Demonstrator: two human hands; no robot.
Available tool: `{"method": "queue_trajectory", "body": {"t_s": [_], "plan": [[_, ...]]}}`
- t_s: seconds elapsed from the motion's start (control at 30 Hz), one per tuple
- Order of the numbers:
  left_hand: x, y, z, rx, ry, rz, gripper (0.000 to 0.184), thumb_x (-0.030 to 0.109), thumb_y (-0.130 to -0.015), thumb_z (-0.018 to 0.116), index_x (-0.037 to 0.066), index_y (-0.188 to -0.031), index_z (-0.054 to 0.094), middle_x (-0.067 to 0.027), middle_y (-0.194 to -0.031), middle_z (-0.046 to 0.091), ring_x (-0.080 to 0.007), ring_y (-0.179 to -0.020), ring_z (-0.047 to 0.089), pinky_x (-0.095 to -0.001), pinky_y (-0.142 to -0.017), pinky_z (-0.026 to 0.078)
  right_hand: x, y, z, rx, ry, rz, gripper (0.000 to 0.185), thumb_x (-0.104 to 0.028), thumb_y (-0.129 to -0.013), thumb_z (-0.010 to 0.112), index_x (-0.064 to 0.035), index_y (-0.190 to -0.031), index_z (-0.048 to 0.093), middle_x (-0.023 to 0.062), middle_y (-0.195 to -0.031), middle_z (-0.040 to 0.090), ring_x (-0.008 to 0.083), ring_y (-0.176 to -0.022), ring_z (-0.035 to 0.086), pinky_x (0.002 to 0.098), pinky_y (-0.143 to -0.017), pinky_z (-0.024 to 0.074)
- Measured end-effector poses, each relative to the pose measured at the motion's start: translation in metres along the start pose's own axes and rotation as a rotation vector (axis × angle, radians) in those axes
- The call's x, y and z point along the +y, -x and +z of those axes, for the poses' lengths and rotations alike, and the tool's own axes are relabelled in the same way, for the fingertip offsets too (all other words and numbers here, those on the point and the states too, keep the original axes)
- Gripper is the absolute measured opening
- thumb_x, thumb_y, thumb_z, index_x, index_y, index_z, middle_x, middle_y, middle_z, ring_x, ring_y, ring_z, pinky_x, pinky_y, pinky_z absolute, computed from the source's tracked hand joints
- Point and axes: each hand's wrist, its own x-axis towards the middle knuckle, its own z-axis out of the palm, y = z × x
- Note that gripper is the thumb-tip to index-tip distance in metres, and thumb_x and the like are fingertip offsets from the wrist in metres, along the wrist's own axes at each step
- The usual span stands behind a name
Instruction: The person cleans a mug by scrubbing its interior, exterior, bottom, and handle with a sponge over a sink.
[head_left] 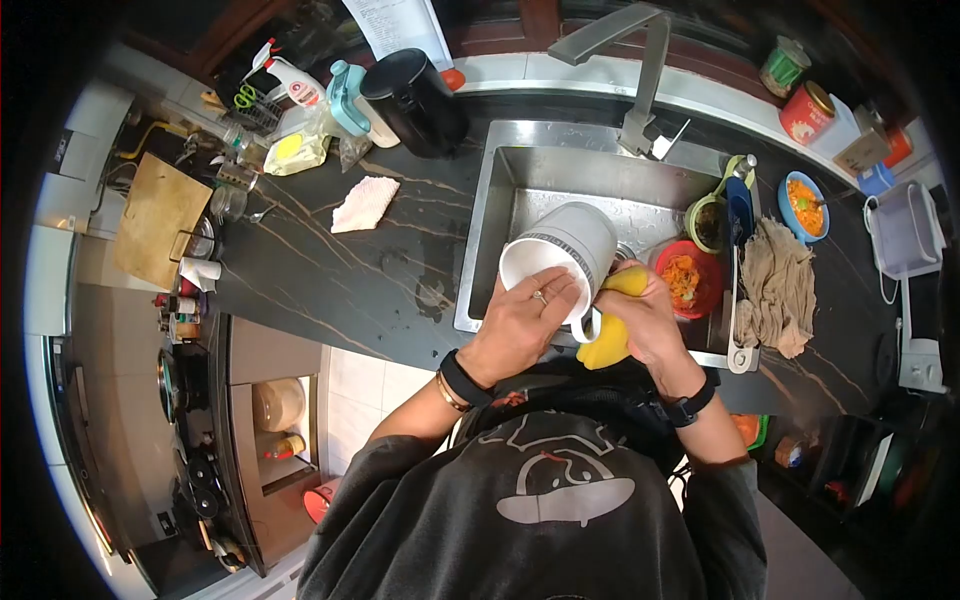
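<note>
A large white mug (590,228) with a patterned band near its rim is tilted over the near edge of the sink (500,180), its mouth towards me. My left hand (525,318) grips it at the rim, with fingers reaching into the opening. Pressed against the mug's right side, near its handle, is a yellow cloth (606,345); my right hand (645,312) is closed around it. What the right fingertips touch behind the cloth is hidden. Beside that hand, a red bowl (712,275) with orange food scraps sits in the sink's right part.
The faucet (645,100) rises behind the sink. A green container (705,222) is near the red bowl. Right of the sink lie a brown rag (775,285) and a blue bowl (797,222) of orange food. A pale cloth (365,204) and black canister (415,102) are on the left counter.
</note>
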Motion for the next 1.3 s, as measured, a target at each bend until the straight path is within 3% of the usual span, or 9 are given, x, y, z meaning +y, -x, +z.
{"method": "queue_trajectory", "body": {"t_s": [0.07,0.3,0.37,0.5,0.73,0.87,0.93,1.03,1.3], "plan": [[0.0,0.0,0.0,0.022,-0.054,0.028,0.041,-0.003,-0.065,0.061,0.001,-0.106,0.06,-0.0125,-0.103,0.064,-0.0298,-0.104,0.059,-0.043,-0.083,0.044,0.004,-0.004,0.004,0.152,-0.048,0.005,0.017,0.007,-0.07,0.064,-0.0015,-0.083,0.055,0.0039,-0.078,0.062,0.0112,-0.069,0.06,0.026,-0.061,0.0494],[-0.002,0.003,0.003,0.035,-0.066,0.016,0.045,-0.004,-0.063,0.061,0.001,-0.107,0.059,-0.0123,-0.105,0.063,-0.0291,-0.103,0.059,-0.0411,-0.08,0.046,0.001,-0.007,0.006,0.166,-0.054,0.034,0.012,0.007,-0.072,0.063,0.0022,-0.083,0.061,0.0081,-0.08,0.065,0.0142,-0.067,0.062,0.0288,-0.061,0.0509],[-0.002,0.006,0.004,0.018,-0.065,-0.026,0.042,0.004,-0.066,0.063,0.001,-0.107,0.06,-0.0115,-0.102,0.065,-0.0266,-0.105,0.059,-0.052,-0.093,0.038,0.002,-0.008,0.008,0.181,-0.071,0.094,0.012,0.004,-0.072,0.062,-0.0003,-0.083,0.062,0.0057,-0.076,0.064,0.0138,-0.067,0.062,0.027,-0.061,0.0501],[-0.001,0.01,0.003,0.039,-0.034,-0.057,0.042,0.002,-0.065,0.062,0.002,-0.107,0.059,-0.0112,-0.1,0.065,-0.026,-0.104,0.059,-0.0486,-0.09,0.041,0.006,-0.008,0.004,0.182,-0.067,0.117,0.011,0.001,-0.074,0.064,-0.0005,-0.085,0.064,0.0057,-0.076,0.064,0.0146,-0.066,0.062,0.0273,-0.062,0.0502],[-0.001,0.017,-0.003,0.045,0.251,-0.226,0.022,0.002,-0.08,0.057,-0.004,-0.101,0.056,-0.0213,-0.093,0.061,-0.0382,-0.094,0.058,-0.0426,-0.08,0.046,-0.006,-0.007,-0.006,0.195,-0.236,0.172,0.021,-0.004,-0.077,0.068,0.0014,-0.096,0.064,0.0096,-0.091,0.066,0.0181,-0.078,0.064,0.0326,-0.071,0.0528],[-0.004,0.022,0.003,0.048,0.217,-0.282,0.024,0.0,-0.077,0.059,-0.004,-0.101,0.056,-0.0211,-0.093,0.061,-0.038,-0.092,0.059,-0.0431,-0.078,0.046,-0.015,0.003,0.0,0.002,-0.218,0.198,0.025,-0.002,-0.077,0.067,0.0002,-0.101,0.061,0.007,-0.092,0.064,0.0171,-0.081,0.063,0.0308,-0.071,0.0515],[-0.002,0.021,0.002,0.055,0.213,-0.262,0.026,-0.001,-0.076,0.06,-0.004,-0.101,0.056,-0.0201,-0.094,0.062,-0.037,-0.093,0.059,-0.0426,-0.078,0.046,-0.005,0.001,0.003,-0.078,-0.053,0.147,0.018,-0.001,-0.077,0.065,-0.0007,-0.094,0.061,0.0044,-0.09,0.061,0.0148,-0.083,0.06,0.0276,-0.074,0.0475],[0.002,0.018,0.005,0.096,0.122,-0.081,0.038,-0.003,-0.064,0.066,-0.001,-0.102,0.058,-0.0151,-0.097,0.063,-0.0311,-0.097,0.059,-0.0402,-0.08,0.046,0.001,0.0,0.008,0.012,-0.039,0.122,0.014,0.002,-0.071,0.063,-0.0025,-0.083,0.058,0.004,-0.084,0.057,0.0135,-0.075,0.056,0.0254,-0.069,0.0446],[-0.003,0.023,0.001,0.096,0.143,-0.09,0.04,-0.002,-0.064,0.067,-0.001,-0.103,0.058,-0.0159,-0.096,0.063,-0.0322,-0.096,0.059,-0.0411,-0.08,0.045,-0.003,-0.003,0.006,0.085,-0.084,0.072,0.015,0.003,-0.069,0.062,-0.0021,-0.083,0.057,0.0048,-0.081,0.057,0.0151,-0.073,0.056,0.0266,-0.068,0.045]]}}
